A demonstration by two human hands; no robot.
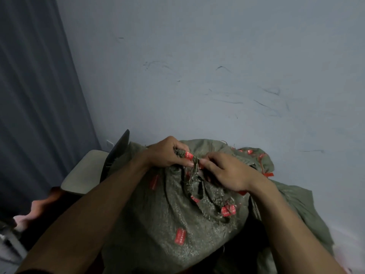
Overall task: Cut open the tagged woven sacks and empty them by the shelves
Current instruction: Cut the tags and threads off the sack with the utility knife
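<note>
Sack: the olive-green woven sack stands upright right in front of the person, between both forearms, its bunched neck turned up toward the camera so the closure is easy to reach
Neck: the gathered fabric is bound by frayed tie strands that hang loose down the front; the sack looks closed and uncut
Left hand: the left hand has its fingers curled round the bunched top, with a red printed tag showing at its fingertips; it seems to hold the neck steady and taut
Right hand: the right hand is mostly closed, thumb and forefinger pinching at the knot just beside the left fingertips, probably to pick it apart or lift it
Tool: no knife or scissors shows in either hand
Other tags: more red tags are scattered on the sack's face, one low at the front
Second sack: a second green tagged sack lies behind and to the right, touching the first
Left side: a beige padded seat and a black pointed piece sit just beside the sack; what the black piece is, I cannot tell
Backdrop: a pale scuffed wall and a grey-blue curtain; no shelves in view
Stage: early, still at the opening step; emptying not yet begun
</note>
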